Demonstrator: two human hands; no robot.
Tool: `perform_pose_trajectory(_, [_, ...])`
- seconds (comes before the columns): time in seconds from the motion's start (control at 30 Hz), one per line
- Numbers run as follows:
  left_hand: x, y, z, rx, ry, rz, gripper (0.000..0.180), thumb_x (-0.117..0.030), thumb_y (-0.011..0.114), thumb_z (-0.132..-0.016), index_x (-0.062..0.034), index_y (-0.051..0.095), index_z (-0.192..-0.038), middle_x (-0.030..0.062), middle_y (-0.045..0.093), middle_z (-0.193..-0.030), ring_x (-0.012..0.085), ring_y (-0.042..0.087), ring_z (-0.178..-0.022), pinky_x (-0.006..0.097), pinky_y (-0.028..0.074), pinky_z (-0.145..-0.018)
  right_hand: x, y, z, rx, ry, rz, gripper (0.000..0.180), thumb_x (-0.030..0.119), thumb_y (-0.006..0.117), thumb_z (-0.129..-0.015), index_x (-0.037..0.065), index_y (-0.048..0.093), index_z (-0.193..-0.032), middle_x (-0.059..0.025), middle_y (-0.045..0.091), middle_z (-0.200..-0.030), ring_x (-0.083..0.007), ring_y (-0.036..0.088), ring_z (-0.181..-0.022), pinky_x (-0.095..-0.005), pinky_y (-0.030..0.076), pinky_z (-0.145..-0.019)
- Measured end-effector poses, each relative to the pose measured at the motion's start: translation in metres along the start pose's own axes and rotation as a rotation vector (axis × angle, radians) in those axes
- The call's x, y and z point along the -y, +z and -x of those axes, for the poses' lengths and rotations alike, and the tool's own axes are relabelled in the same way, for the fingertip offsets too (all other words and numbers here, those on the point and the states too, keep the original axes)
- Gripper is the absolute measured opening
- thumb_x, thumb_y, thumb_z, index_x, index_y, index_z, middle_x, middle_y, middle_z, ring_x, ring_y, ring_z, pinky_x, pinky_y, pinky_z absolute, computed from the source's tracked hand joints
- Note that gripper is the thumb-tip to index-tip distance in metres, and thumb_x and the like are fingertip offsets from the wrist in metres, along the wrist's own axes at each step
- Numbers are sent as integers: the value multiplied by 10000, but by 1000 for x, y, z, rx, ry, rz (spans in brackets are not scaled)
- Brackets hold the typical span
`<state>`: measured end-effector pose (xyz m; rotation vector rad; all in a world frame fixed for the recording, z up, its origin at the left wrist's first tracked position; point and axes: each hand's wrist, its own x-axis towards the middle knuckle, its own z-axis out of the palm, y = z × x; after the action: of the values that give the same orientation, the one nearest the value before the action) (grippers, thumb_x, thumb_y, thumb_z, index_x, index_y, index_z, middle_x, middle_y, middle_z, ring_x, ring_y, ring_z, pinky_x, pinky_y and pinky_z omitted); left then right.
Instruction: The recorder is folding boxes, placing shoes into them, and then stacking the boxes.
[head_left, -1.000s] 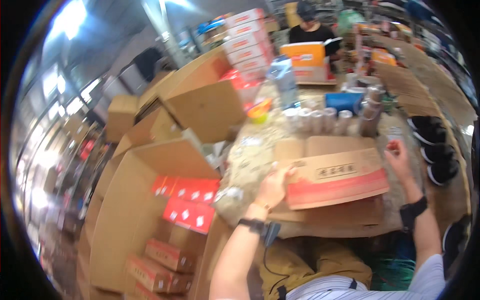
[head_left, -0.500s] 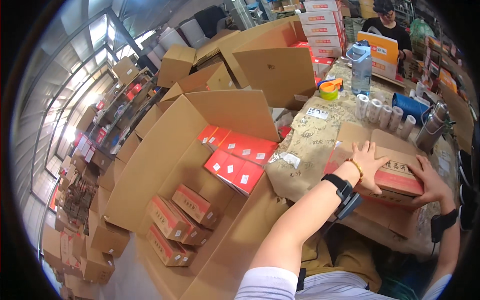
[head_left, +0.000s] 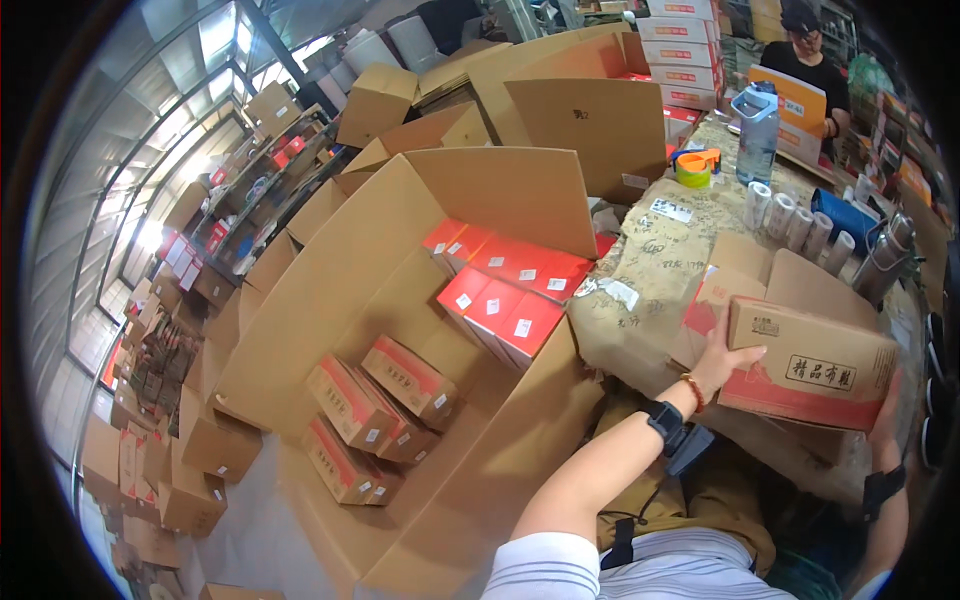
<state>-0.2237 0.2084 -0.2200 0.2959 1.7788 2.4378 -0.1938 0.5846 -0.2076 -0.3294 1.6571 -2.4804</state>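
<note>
Your left hand (head_left: 718, 362) grasped left end of closed tan-and-red shoebox (head_left: 810, 365); right hand (head_left: 886, 418) held other end. Left of your left hand, open carton (head_left: 505, 450) contained similar boxes (head_left: 345, 405); yours was outside.

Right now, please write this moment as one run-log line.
left hand: holding brown-red box, left end | right hand: at its right end, fingers hidden | large open carton: red boxes inside

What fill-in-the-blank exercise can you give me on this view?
Between the left hand and the right hand is a brown and ____ box.
The large open carton is on the person's ____ side.
The ____-tinted water bottle stands on the worktable.
Missing words: red; left; blue.
</note>
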Motion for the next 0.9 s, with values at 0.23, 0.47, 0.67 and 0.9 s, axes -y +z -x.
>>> perform_pose_trajectory(0.23, [-55, -97, 102, -347, 346, 384, 735, -92, 612, -838, -119, 207, -1450, 98, 425, -1348, 203, 424, -1226, 374, 365, -1019, -40, 42, -80, 324, -55, -180, 676, 555, 257, -958, 70, 270, -1429, -88, 368, -1413, -206, 351, -1297, -345, 263, -1073])
perform_pose_trajectory(0.47, [-127, -248, 291, -943, 464, 438, 584, -474, 510, -894, -44, 444, -1283, 122, 564, -1194, 298, 540, -1097, 455, 440, -954, -138, 61, -95, -99, -332, 1491, 498, 381, 300, -974, 94, 428, -1360, -151, 319, -1432, -315, 266, -1338, -418, 199, -1081])
perform_pose_trajectory(0.67, [-153, -350, 348, -1328, 484, 407, 829, -630, 545, -800, -23, 359, -1332, 166, 416, -1339, 364, 385, -1228, 625, 352, -958, -112, 109, -83, 24, -343, 1740, 435, 234, 453, -897, 92, 487, -1306, -141, 352, -1414, -322, 328, -1289, -415, 233, -1062])
perform_pose_trajectory(0.9, [-141, -505, 504, -1725, 327, 709, 923, -611, 593, -766, 11, 288, -1377, 175, 312, -1429, 384, 262, -1318, 607, 194, -1067, -132, 152, -91, 72, -341, 1591, 406, 215, 462, -880, 95, 523, -1263, -130, 425, -1349, -312, 392, -1219, -404, 260, -1041])
